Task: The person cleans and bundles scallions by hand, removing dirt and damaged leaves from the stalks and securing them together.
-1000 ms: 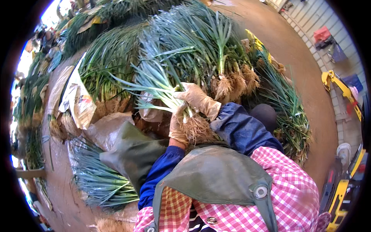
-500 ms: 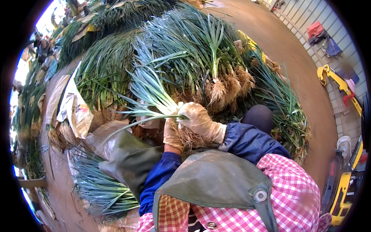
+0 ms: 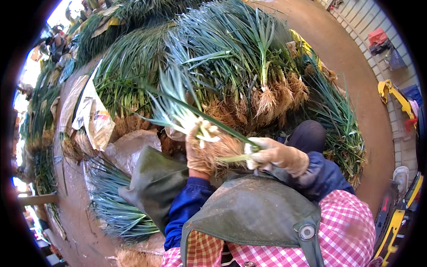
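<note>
My left hand (image 3: 195, 155), in a pale dirty glove, is closed round a bunch of green onions (image 3: 178, 109). The white stalk ends face me, and brown stringy roots (image 3: 222, 149) hang over the glove's right side. Off to the right, my gloved right hand (image 3: 282, 156) pinches a long green onion leaf (image 3: 211, 119), which slants up and left across the bunch. A paler strip of stalk sticks out left from the same fingers. A big heap of green onions (image 3: 222, 49), roots toward me, lies just beyond both hands.
More green onions (image 3: 126, 84) lie at the far left, beside a whitish sack (image 3: 93, 118). Another bundle (image 3: 118, 207) rests at the lower left, and loose ones (image 3: 340, 129) spread on the right. A yellow metal frame (image 3: 393, 227) stands by the tiled wall at right.
My right hand has moved right and slightly down, away from the bunch, drawing the long leaf with it. The left hand keeps its hold on the bunch; the view has shifted slightly.
</note>
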{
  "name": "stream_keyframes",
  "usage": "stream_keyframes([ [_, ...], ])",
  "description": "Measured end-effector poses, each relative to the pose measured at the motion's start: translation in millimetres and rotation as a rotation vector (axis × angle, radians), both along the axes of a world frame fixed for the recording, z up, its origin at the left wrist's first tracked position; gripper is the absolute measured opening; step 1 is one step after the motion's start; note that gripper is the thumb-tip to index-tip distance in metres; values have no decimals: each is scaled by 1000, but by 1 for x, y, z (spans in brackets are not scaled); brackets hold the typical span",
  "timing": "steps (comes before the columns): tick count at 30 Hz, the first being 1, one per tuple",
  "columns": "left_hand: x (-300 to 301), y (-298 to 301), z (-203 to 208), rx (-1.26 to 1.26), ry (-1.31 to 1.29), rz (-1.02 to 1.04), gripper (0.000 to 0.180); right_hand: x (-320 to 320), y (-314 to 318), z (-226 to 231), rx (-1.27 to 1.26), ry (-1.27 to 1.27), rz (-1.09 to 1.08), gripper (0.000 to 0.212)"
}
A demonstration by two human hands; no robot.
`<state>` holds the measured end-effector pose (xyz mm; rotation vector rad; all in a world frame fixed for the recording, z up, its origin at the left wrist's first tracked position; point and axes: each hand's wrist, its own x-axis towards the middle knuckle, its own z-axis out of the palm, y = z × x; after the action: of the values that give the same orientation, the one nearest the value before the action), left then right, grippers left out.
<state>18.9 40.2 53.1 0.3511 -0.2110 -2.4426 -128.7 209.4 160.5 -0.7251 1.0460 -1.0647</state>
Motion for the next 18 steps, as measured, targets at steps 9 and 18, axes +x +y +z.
stream_keyframes([
  [9, 3, 13, 4, 38, 131, -113, 33, -8, -120, -105, 244, -98, -362, 29],
  [18, 11, 31, 37, -30, -26, -135, 39, -40, -92, -27, -69, 146, -501, 29],
])
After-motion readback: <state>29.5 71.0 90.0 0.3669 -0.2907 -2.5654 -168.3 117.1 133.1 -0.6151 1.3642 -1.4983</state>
